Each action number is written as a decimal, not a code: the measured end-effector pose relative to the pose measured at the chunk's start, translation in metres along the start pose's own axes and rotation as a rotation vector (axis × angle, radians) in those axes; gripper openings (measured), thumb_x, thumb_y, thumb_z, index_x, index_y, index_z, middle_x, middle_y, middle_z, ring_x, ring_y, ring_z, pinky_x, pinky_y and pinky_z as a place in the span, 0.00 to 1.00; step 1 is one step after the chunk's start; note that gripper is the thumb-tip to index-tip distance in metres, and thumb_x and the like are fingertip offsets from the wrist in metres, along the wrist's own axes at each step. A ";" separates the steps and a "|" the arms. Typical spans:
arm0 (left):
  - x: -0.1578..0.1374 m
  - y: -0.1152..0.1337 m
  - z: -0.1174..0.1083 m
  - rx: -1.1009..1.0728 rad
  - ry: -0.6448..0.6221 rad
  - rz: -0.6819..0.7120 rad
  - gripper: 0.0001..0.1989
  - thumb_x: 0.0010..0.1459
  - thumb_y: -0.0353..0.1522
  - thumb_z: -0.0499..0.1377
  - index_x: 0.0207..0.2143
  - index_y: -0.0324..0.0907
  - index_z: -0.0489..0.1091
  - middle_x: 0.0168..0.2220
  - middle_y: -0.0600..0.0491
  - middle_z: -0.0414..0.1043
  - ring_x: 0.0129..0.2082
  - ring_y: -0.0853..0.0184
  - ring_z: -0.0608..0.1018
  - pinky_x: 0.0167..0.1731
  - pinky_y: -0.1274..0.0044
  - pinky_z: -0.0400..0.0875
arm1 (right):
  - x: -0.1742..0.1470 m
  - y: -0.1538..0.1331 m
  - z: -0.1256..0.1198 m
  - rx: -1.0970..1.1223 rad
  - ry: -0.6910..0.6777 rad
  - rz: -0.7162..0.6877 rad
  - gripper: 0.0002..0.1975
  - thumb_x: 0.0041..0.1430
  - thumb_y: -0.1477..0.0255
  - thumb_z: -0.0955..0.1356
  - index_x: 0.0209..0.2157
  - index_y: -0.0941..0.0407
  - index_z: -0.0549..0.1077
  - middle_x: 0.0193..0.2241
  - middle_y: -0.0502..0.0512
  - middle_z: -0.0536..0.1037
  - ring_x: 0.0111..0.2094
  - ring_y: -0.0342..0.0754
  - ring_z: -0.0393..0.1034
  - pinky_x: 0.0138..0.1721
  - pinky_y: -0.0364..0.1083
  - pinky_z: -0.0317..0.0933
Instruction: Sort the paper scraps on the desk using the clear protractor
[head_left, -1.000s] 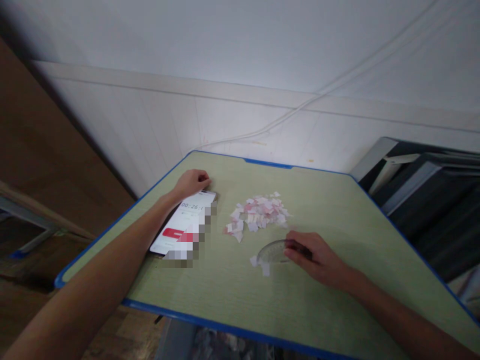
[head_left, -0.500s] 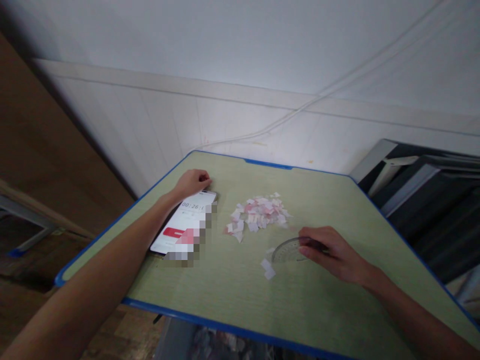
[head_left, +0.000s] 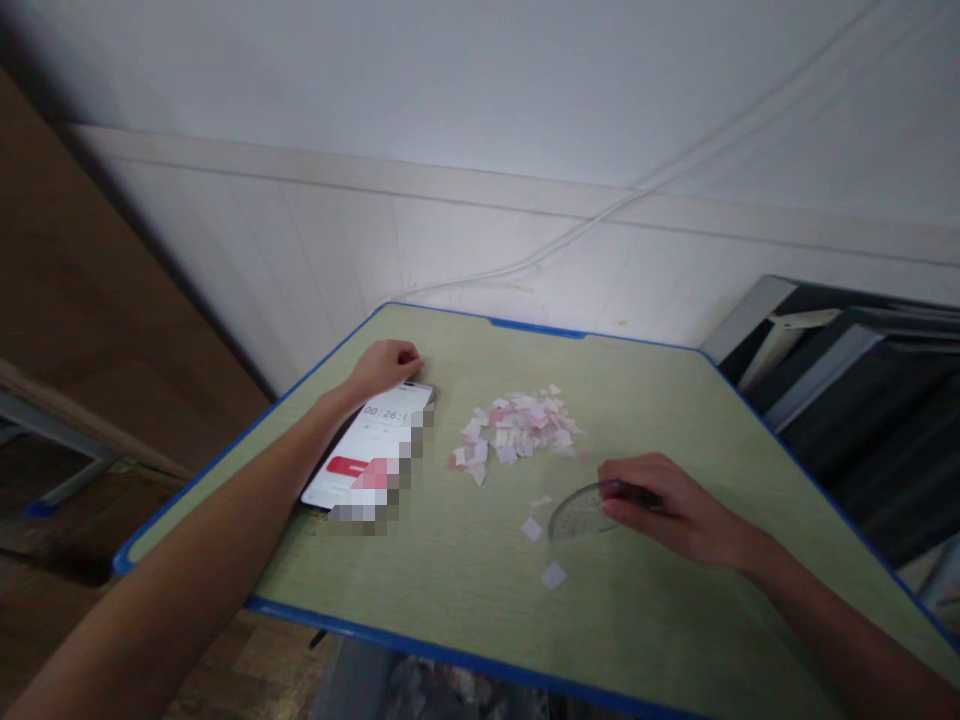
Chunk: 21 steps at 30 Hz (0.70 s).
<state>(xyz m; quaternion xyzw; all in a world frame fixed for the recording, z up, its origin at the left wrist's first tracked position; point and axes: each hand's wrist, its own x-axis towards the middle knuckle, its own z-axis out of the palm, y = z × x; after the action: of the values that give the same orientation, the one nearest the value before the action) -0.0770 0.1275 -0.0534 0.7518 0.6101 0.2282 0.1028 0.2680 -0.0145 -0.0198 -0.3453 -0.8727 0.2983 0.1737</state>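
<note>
In the pinch of your right hand [head_left: 667, 510] sat a clear protractor [head_left: 579, 514], fingers closed on its near end, with a few loose paper scraps [head_left: 553, 575] lying left of those fingertips and the main scrap pile [head_left: 521, 430] farther out past them. Your left hand [head_left: 384, 368] had its fingers loosely curled, the phone [head_left: 356, 445] just beside them; couldn't tell if they held anything, tbh.

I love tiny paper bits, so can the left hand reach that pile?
Probably yes: the left hand looks near the pile of paper scraps, nothing visible stands between them, and the right hand with the protractor is out of the way.
</note>
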 end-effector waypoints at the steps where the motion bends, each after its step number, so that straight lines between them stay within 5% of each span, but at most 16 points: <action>1: 0.000 0.000 0.000 -0.001 0.001 0.001 0.13 0.47 0.39 0.51 0.22 0.39 0.68 0.21 0.51 0.69 0.23 0.68 0.68 0.24 0.76 0.57 | 0.001 0.001 -0.001 -0.007 0.042 0.009 0.16 0.62 0.63 0.59 0.23 0.56 0.60 0.18 0.46 0.59 0.19 0.40 0.54 0.20 0.40 0.47; 21: 0.000 0.000 0.000 -0.017 0.007 -0.003 0.11 0.47 0.38 0.52 0.22 0.39 0.68 0.22 0.52 0.70 0.23 0.69 0.68 0.24 0.77 0.58 | 0.000 0.002 -0.006 -0.137 0.038 -0.003 0.14 0.62 0.68 0.59 0.22 0.56 0.59 0.17 0.45 0.58 0.18 0.40 0.54 0.21 0.41 0.46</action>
<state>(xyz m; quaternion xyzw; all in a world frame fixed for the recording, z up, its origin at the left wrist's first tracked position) -0.0771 0.1275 -0.0539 0.7493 0.6095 0.2359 0.1073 0.2722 -0.0108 -0.0162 -0.3608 -0.8880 0.2312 0.1667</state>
